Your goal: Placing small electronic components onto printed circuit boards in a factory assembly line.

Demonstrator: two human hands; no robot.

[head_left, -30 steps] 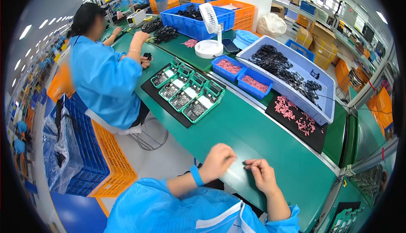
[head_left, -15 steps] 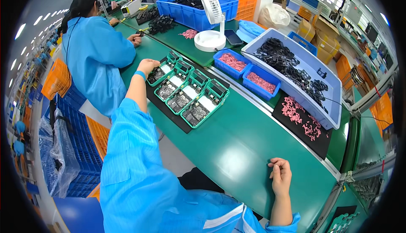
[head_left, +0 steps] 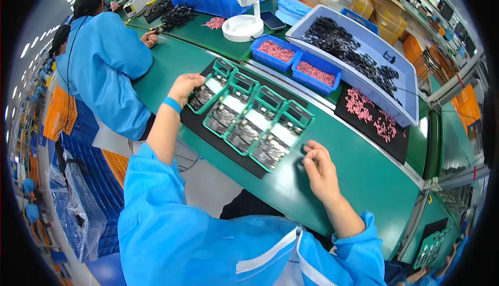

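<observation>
A row of several green frames [head_left: 248, 153], each holding a dark circuit board with a whitish panel, lies on a black mat [head_left: 254, 167] on the green workbench. The leftmost frame [head_left: 207, 95] has my left hand [head_left: 185, 87] at its outer side, fingers closed on the edge; the fingertips are partly hidden. My right hand [head_left: 322, 173] hovers over the bench just right of the row, apart from it. Its fingers are loosely bent with a gap to the thumb, and nothing shows in them.
Beyond the frames stand two blue bins [head_left: 274, 53] of pink pieces and a large pale-blue tray [head_left: 358, 81] of black parts. Pink pieces lie on another black mat [head_left: 392, 148]. A white fan [head_left: 242, 28] stands farther back. At left a co-worker in blue [head_left: 101, 68] sits at the bench.
The row of frames and its mat have shifted right and toward me, with my left hand at the left end. My right hand has moved left and away from me, closer to the row.
</observation>
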